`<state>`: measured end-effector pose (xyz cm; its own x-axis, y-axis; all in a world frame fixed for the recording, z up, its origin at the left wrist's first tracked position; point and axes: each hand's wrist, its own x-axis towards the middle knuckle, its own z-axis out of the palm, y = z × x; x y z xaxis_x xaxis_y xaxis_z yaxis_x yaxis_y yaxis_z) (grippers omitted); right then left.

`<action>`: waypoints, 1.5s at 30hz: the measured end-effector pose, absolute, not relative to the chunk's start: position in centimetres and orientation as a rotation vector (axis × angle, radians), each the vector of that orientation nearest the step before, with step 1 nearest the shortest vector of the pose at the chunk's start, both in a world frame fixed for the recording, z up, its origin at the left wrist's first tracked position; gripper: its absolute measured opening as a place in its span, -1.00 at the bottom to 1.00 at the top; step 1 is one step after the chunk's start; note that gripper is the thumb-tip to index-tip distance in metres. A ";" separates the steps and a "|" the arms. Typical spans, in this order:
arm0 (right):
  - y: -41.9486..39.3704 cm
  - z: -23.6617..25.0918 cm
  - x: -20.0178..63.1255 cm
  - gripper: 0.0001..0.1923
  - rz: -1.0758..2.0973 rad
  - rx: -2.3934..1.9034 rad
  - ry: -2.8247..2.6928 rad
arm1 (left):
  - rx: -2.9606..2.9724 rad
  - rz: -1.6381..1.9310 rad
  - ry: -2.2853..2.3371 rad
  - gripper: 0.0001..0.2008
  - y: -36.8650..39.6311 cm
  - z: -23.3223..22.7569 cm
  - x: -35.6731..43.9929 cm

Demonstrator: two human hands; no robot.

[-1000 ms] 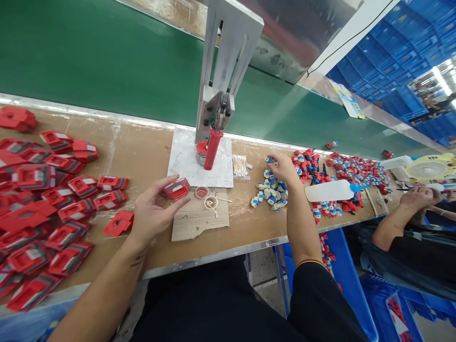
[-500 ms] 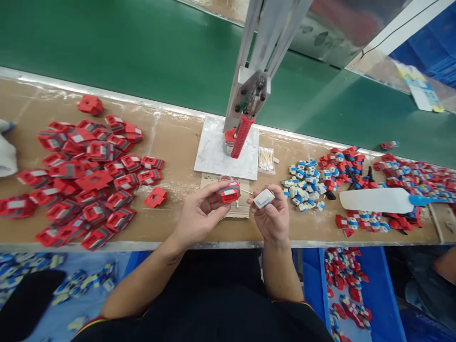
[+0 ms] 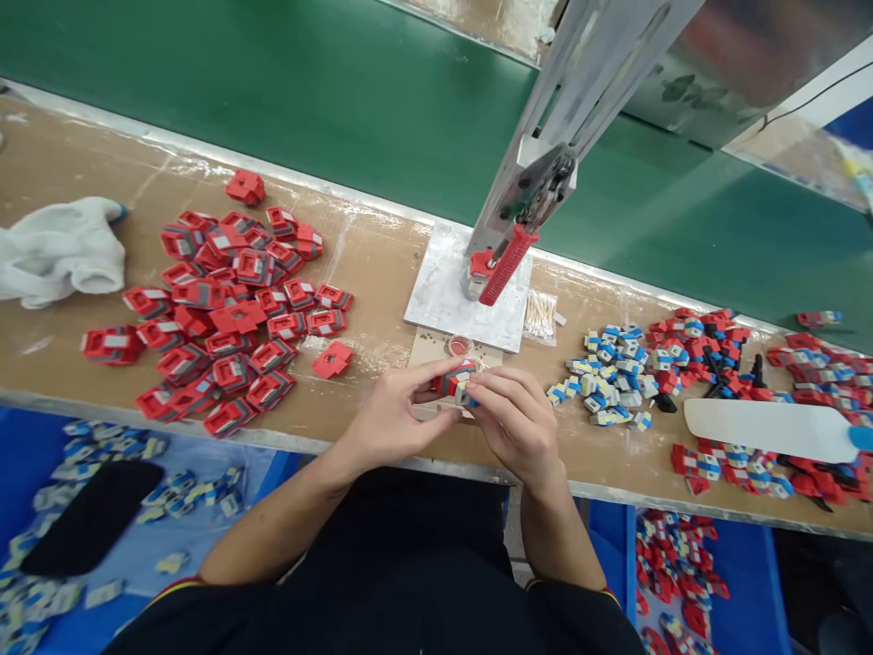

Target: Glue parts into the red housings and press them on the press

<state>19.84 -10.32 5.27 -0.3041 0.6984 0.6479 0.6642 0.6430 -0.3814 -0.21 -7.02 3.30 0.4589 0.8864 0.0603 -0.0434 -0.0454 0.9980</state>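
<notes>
Nearest, below the bench edge: black lap, with a blue bin (image 3: 41,473) at left holding pale clips and a black pad (image 3: 88,514), and another blue bin (image 3: 688,582) at right holding red and blue parts.

Just above the bench (image 3: 382,264) front edge, both hands brought together. Left hand (image 3: 386,423) curled, thumb and fingers pinching a red housing (image 3: 450,380). Right hand (image 3: 518,418) closed over a small blue and white insert (image 3: 467,398), fingertips pressing it against the housing's right end; mostly hidden by the fingers, so how far seated cannot be told. Housing held a little above a cardboard scrap (image 3: 426,350), not resting on it.

Just beyond the hands, on the scrap: a little red cap (image 3: 459,346). Left of the hands, a spread heap of red housings (image 3: 225,309), one lying apart near the scrap. Right of the hands, a pile of blue, white and yellow inserts (image 3: 610,377), then a larger scatter of red and blue pieces (image 3: 750,364) and a white bottle (image 3: 770,429) lying on its side with a blue tip.

Farther back: a marble-look plate (image 3: 443,291) carrying a hand press (image 3: 546,173), its red handle (image 3: 508,264) slanting down to the left. Packet of cotton swabs (image 3: 541,314) just right of the plate. White cloth (image 3: 61,250) bunched at far left.

Beyond the bench, green conveyor belt (image 3: 273,91) running the full width.
</notes>
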 end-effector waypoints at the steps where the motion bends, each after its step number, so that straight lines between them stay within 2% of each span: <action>1: -10.1 5.4 19.9 -0.66 0.044 -1.040 -2.058 | 1.433 0.893 0.803 -0.41 -7.0 3.6 -0.2; 4: -9.6 5.1 19.9 -0.72 0.052 -0.947 -2.076 | 1.391 0.885 0.826 -0.42 -7.1 4.1 0.1; 8: -9.2 3.6 19.3 -0.66 0.048 -0.809 -2.011 | 1.226 0.888 0.848 -0.53 -7.2 3.8 0.3; 12: -8.4 3.0 20.5 -0.57 0.105 -0.834 -1.990 | 1.034 0.958 0.777 -0.52 -7.2 2.5 -1.0; 15: -6.1 4.2 23.1 -0.43 0.126 -1.009 -1.750 | 0.865 1.177 0.764 -0.40 -6.6 1.9 -2.4; 17: -3.9 5.4 24.8 -0.53 0.279 -1.083 -1.676 | 0.718 1.313 0.752 -0.35 -5.9 1.8 -3.0; 20: -0.7 7.5 26.1 -0.74 0.758 -0.974 -1.935 | 0.519 1.368 0.747 -0.43 -4.7 2.2 -3.6; 23: 1.1 10.3 26.1 -0.71 1.046 -0.622 -2.120 | 0.395 1.367 0.732 -0.50 -4.2 2.6 -4.1; 26: 2.8 14.7 25.4 -0.55 1.003 -0.364 -1.995 | 0.366 1.379 0.713 -0.52 -4.2 2.6 -4.5; 28: 4.1 18.1 24.6 -0.38 0.867 -0.403 -1.844 | 0.387 1.377 0.715 -0.51 -4.1 2.5 -4.6; 29: 4.6 19.6 24.2 -0.38 0.809 -0.451 -1.771 | 0.402 1.372 0.717 -0.49 -4.0 2.4 -4.6; 31: 5.1 21.1 23.7 -0.49 0.710 -0.516 -1.664 | 0.435 1.355 0.726 -0.46 -3.9 2.1 -5.0; 33: 4.6 19.8 23.7 -0.63 0.534 -0.552 -1.591 | 0.463 1.339 0.749 -0.44 -4.0 1.8 -5.8; 35: 3.5 15.7 24.1 -0.78 0.269 -0.633 -1.508 | 0.483 1.341 0.783 -0.42 -4.1 1.6 -6.8; 36: 3.0 13.0 24.4 -0.91 0.155 -0.705 -1.481 | 0.489 1.345 0.798 -0.43 -4.1 1.6 -7.2; 38: 2.7 7.4 24.5 -0.85 0.271 -1.059 -1.475 | 0.498 1.348 0.800 -0.44 -4.0 1.7 -7.7; 40: 3.3 2.8 24.1 -0.56 0.497 -1.385 -1.494 | 0.510 1.327 0.767 -0.43 -3.5 2.2 -7.4; 41: 3.8 1.2 23.7 -0.47 0.586 -1.481 -1.519 | 0.516 1.306 0.745 -0.42 -3.2 2.5 -7.0; 42: 4.3 0.3 23.5 -0.43 0.650 -1.533 -1.547 | 0.521 1.281 0.728 -0.42 -2.8 2.9 -6.5; 45: 4.9 0.3 24.7 -0.53 0.735 -1.539 -1.648 | 0.525 1.203 0.750 -0.42 -2.0 3.8 -5.5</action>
<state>24.71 4.93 0.26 0.0051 0.9903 0.1386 0.5590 0.1121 -0.8216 -5.55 -2.02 3.77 0.1725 0.9567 -0.2346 -0.6323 0.2902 0.7183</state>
